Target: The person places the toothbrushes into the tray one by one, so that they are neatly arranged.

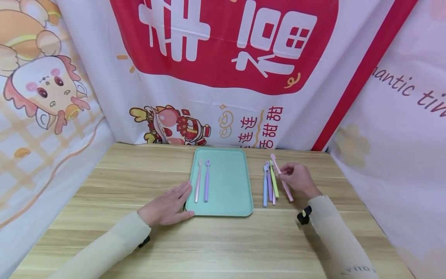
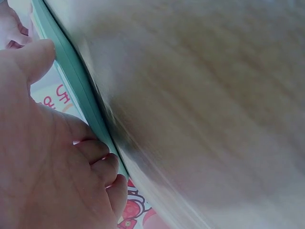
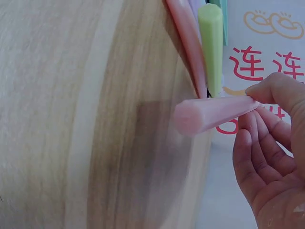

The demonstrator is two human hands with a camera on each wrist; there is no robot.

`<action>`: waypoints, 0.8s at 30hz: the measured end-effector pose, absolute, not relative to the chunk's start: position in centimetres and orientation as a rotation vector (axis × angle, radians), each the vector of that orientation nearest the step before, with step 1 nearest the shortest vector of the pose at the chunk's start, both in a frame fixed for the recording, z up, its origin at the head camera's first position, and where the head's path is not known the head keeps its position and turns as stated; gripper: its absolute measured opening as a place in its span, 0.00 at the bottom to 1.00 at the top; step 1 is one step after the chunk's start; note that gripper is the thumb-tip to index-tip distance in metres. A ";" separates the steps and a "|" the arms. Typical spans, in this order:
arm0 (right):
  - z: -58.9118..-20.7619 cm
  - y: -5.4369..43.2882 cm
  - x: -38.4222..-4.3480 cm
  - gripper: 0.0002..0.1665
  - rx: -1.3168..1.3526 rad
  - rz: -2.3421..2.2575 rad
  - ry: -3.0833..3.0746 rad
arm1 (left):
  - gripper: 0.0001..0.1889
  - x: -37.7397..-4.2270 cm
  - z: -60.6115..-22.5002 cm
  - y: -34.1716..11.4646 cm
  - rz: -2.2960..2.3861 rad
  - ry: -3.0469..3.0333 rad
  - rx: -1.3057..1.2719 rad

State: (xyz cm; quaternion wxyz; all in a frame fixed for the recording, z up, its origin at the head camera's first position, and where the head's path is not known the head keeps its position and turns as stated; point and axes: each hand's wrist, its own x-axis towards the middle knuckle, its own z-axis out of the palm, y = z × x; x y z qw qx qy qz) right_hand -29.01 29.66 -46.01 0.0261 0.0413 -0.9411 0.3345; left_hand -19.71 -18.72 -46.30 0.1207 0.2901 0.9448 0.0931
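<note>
My right hand (image 1: 297, 179) pinches a pink toothbrush (image 1: 287, 190) between thumb and fingertips; in the right wrist view its handle end (image 3: 190, 118) points toward the camera. Just left of it lies a bunch of several toothbrushes, among them a blue one (image 1: 265, 192), a purple one (image 1: 269, 188) and a yellow-green one (image 1: 275, 186). A mint-green tray (image 1: 230, 186) lies flat at the table's middle, carrying a pink toothbrush (image 1: 198, 184) and a purple toothbrush (image 1: 207, 184) side by side. Along the tray's left edge rests my left hand (image 1: 168, 205), its fingers extended against the rim.
The wood-grain table (image 1: 223, 244) ends at the back against a hanging cloth (image 1: 216, 83) with a red print. More printed cloth hangs at the left (image 1: 42, 155) and right (image 1: 390, 162). Each wrist wears a small black device.
</note>
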 end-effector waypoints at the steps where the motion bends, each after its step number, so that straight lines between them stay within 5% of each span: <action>1: -45.9 29.6 -29.0 0.12 0.130 1.034 -2.908 | 0.49 -19.7 -46.3 -18.7 0.270 2.759 0.847; 24: -43.1 25.6 -27.8 0.09 0.430 1.147 -2.788 | 0.49 -19.5 -46.2 -18.7 0.294 2.758 0.852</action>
